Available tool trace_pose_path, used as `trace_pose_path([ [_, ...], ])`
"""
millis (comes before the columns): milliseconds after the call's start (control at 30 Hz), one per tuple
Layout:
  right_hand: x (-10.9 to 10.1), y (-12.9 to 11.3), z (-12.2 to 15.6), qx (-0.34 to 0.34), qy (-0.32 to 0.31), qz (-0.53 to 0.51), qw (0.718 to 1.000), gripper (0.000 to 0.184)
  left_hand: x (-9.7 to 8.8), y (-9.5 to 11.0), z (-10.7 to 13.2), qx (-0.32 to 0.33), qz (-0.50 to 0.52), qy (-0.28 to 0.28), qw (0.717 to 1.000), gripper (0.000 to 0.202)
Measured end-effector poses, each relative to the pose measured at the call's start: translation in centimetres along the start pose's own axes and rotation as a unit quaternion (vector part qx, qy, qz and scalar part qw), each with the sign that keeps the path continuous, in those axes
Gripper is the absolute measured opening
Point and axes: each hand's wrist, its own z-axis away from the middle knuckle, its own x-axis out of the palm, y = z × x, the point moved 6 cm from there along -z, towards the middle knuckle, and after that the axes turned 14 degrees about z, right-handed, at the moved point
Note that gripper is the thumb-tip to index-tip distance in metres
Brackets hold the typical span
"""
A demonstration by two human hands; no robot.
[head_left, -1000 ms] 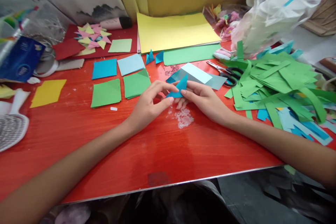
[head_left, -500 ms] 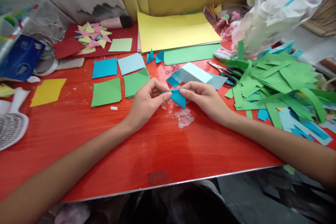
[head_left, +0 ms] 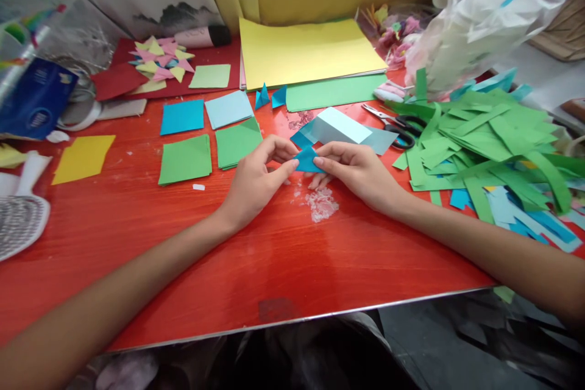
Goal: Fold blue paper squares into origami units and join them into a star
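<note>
A small folded piece of blue paper (head_left: 306,159) is held between both hands above the red table. My left hand (head_left: 262,173) pinches its left corner between thumb and fingers. The right corner is gripped the same way by my right hand (head_left: 359,172). Just behind the hands lies a folded pale blue paper strip (head_left: 342,125). Two small folded blue paper pieces (head_left: 262,97) stand farther back. To the left are green paper squares (head_left: 185,159), a blue square (head_left: 182,117) and pale blue squares (head_left: 229,110).
Scissors (head_left: 401,131) lie beside a heap of green paper scraps (head_left: 493,140) on the right. Yellow sheets (head_left: 311,55) are stacked at the back. A pink, yellow and blue paper star shape (head_left: 162,61) rests at the back left. The table's front edge (head_left: 301,318) runs below my forearms.
The blue paper has been turned: its point hung downward before, and now a point faces up and away. Both hands stay in nearly the same place.
</note>
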Motion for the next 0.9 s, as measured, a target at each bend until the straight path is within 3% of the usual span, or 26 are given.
trace_pose_path([
  [233, -0.7, -0.6, 0.2, -0.037, 0.047, -0.004, 0.998, 0.011, 0.2, -0.3, -0.2, -0.007, 0.053, -0.023, 0.998, 0.013],
  [900, -1.1, -0.1, 0.2, -0.033, 0.059, -0.050, 0.996, 0.008, -0.3, -0.4, -0.4, -0.050, 0.081, -0.004, 0.995, 0.010],
])
